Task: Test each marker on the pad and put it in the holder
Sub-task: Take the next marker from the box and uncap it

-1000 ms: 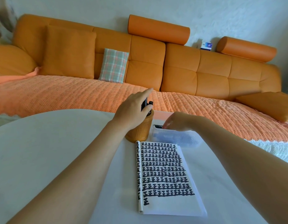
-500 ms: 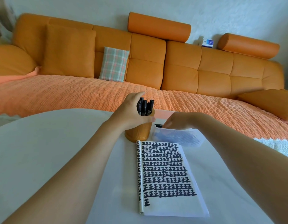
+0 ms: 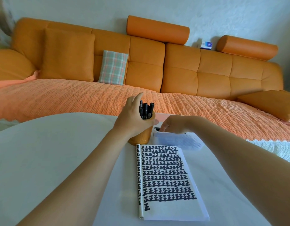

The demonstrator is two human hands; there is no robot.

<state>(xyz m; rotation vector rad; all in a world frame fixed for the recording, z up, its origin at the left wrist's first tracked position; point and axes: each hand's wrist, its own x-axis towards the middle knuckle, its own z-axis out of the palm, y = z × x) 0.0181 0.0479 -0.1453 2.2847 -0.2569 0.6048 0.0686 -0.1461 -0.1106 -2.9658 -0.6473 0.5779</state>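
Nearest us, the pad (image 3: pixel 165 176) is almost filled with test marks, so we judge we are well along. Beyond it, our left hand (image 3: pixel 132 118) wraps the holder (image 3: pixel 141 137), where several markers (image 3: pixel 146 110) stand. Our right hand (image 3: pixel 173 124) dips into the tray (image 3: pixel 178 141); its grip and any remaining markers are hidden.

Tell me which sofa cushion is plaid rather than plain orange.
It is the small plaid cushion leaning upright against the sofa backrest, left of centre. It has green, white and pink checks; the big square cushion beside it is plain orange.
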